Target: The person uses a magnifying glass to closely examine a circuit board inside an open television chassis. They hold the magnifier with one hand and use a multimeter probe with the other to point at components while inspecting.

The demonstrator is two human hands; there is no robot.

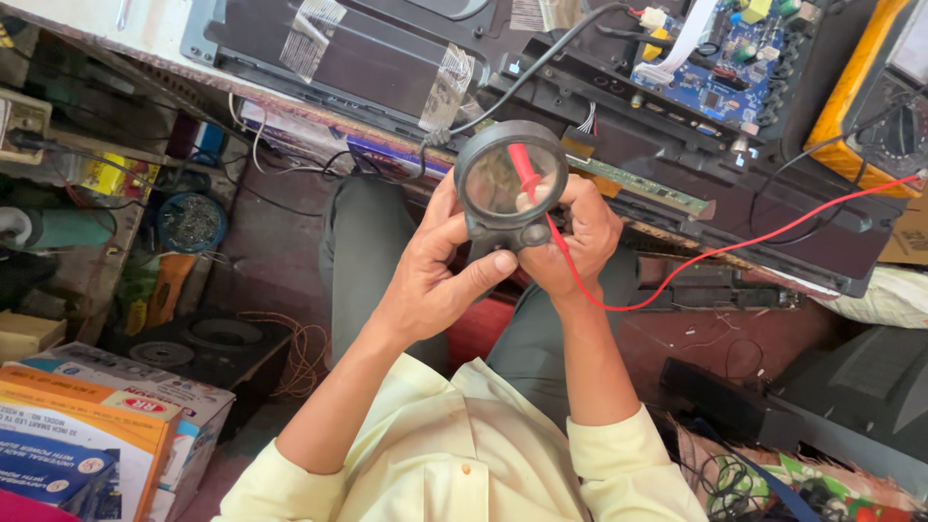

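Note:
My left hand [437, 275] grips the short handle of a round black magnifying glass [510, 184], thumb pressed on its base. My right hand [580, 237] sits behind and to the right of the lens, holding a red test probe [525, 170] whose tip shows through the glass. A red lead [735, 246] runs from the probe off to the right toward a yellow multimeter [875, 97]. Under the lens lies a narrow green circuit strip [643, 188] on a dark opened panel. What else the right fingers hold behind the lens is hidden.
A blue circuit board [735, 58] with white ribbon cable lies at the top right. Taped black panel [358, 58] spans the bench top. Cardboard boxes [87, 435] stand at lower left, a solder spool [190, 222] on the left, cables and dark casings at lower right.

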